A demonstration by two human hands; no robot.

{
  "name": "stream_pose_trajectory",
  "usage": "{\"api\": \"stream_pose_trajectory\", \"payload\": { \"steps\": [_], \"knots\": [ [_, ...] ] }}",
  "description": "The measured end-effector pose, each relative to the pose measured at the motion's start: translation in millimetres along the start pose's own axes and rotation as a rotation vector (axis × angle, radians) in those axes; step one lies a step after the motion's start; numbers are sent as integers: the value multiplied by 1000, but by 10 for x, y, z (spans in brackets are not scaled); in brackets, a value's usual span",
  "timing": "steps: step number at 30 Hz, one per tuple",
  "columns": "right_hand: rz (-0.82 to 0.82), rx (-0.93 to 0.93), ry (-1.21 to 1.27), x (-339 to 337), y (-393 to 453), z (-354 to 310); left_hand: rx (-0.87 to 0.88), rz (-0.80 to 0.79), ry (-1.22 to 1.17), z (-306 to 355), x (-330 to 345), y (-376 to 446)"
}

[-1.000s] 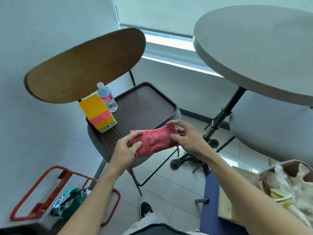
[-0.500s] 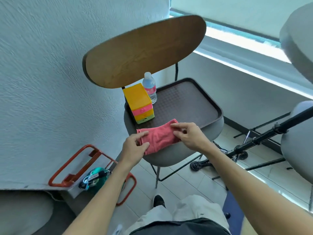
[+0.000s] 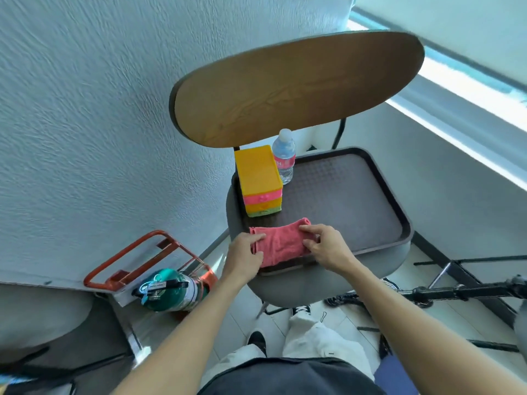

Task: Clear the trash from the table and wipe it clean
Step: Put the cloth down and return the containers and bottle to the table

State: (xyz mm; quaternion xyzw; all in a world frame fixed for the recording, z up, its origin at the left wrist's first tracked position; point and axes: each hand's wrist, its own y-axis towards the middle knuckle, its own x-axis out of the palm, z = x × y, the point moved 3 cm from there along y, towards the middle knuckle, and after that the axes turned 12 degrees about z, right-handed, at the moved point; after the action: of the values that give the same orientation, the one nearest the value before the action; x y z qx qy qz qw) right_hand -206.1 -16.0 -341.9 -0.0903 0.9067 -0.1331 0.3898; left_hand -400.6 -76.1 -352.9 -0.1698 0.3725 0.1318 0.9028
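Observation:
A folded red cloth lies on the front left corner of a dark brown tray, which rests on a grey chair seat. My left hand holds the cloth's left end, thumb on top. My right hand pinches its right end, fingers pressing it down onto the tray. Both hands grip the cloth.
A yellow box with pink and green bands and a small water bottle stand at the tray's back left. The chair's wooden backrest rises behind. A green extinguisher in a red frame sits by the wall, left. Black table legs lie right.
The view has swung left, off the round table. Both hands have carried the red cloth from mid-air down onto the tray's front left corner.

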Motion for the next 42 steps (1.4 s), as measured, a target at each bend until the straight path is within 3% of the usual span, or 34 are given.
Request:
{"api": "stream_pose_trajectory", "payload": {
  "steps": [8, 12, 17, 21, 25, 30, 42],
  "knots": [
    [-174, -58, -200, -30, 265, 70, -6, 29, 244, 57, 122, 6],
    [-165, -138, -255, -130, 466, -96, -88, 111, 205, 94, 19, 102],
    [-36, -39, 112, -198, 659, -418, -255, 274, -51, 134, -231, 321],
    [-78, 57, 341, -164, 717, -669, -349, 382, -296, 236, -383, 515],
    [-176, 91, 374, -45, 784, -760, -398, 273, -497, 286, -340, 678],
    [-212, 124, 377, 40, 803, -806, -434, 151, -542, 338, -278, 729],
    [-246, 210, 378, 115, 834, -796, -469, 105, -557, 258, -221, 758]
  ]
}}
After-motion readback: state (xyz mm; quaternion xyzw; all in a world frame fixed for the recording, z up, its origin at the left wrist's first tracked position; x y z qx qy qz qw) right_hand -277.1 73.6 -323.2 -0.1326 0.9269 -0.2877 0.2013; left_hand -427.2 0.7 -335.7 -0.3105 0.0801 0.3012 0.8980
